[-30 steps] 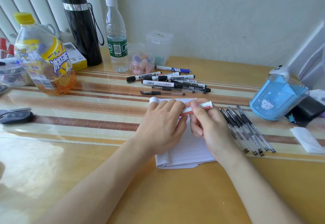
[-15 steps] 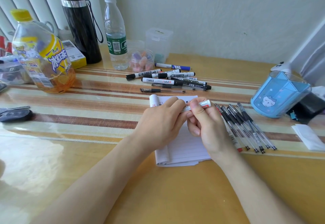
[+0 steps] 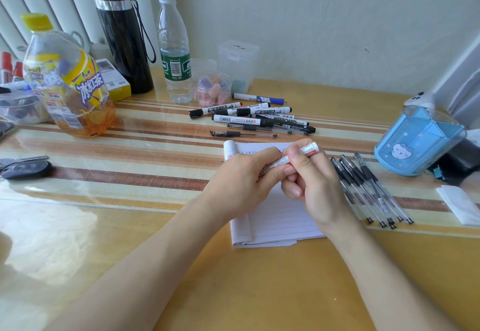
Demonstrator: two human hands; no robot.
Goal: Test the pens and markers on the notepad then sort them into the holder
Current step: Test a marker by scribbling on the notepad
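Holding the marker (image 3: 309,150) just above the far end of the notepad (image 3: 280,221), clasped at one end in the left hand (image 3: 244,182) and pinched along the barrel by the right hand (image 3: 317,187); probably light, stiff, slick plastic, so best gripped firmly mid-barrel, pulling straight without bending

Home desk (image 3: 233,291): drink bottles (image 3: 174,52), keys (image 3: 24,168)

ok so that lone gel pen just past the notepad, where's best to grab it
Probably take the gel pen by its black rubber grip near the left end, from above. It lies flat and crosswise, with narrow gaps to the marker pile behind and the notepad in front, so fingers fit either side.
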